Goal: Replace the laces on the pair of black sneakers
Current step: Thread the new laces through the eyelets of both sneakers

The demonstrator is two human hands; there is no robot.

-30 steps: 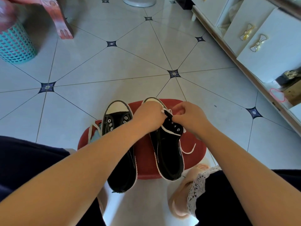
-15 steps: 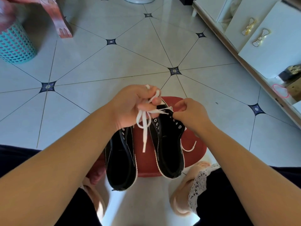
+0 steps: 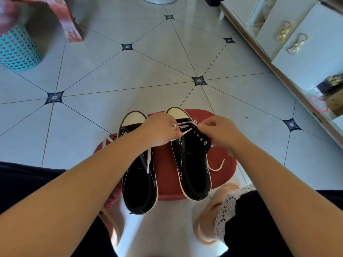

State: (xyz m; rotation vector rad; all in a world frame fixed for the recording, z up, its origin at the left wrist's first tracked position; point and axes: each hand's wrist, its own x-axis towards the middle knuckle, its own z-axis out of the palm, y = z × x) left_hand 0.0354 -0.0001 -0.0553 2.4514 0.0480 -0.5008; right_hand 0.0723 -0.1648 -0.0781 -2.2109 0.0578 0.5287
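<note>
Two black sneakers with white toe caps lie side by side on a red stool [image 3: 167,164]. The left sneaker [image 3: 138,182] has bare eyelets. The right sneaker [image 3: 191,164] carries a white lace [image 3: 185,125] through its front eyelets. My left hand [image 3: 159,129] pinches a strand of that lace above the tongue, and the strand's end hangs down over the left sneaker. My right hand [image 3: 216,131] grips the right sneaker's eyelet edge with its fingers curled. The lace's other end [image 3: 216,166] trails onto the stool.
Another white lace [image 3: 107,140] lies at the stool's left edge. A teal basket [image 3: 17,49] and a pink table leg [image 3: 71,25] stand far left. White cabinets [image 3: 297,49] run along the right. My slippered feet [image 3: 206,227] flank the stool on the tiled floor.
My left hand had lifted the lace up and away from the shoe half a second ago; now it has come back down to the right sneaker's front eyelets. My right hand stays at the eyelet edge.
</note>
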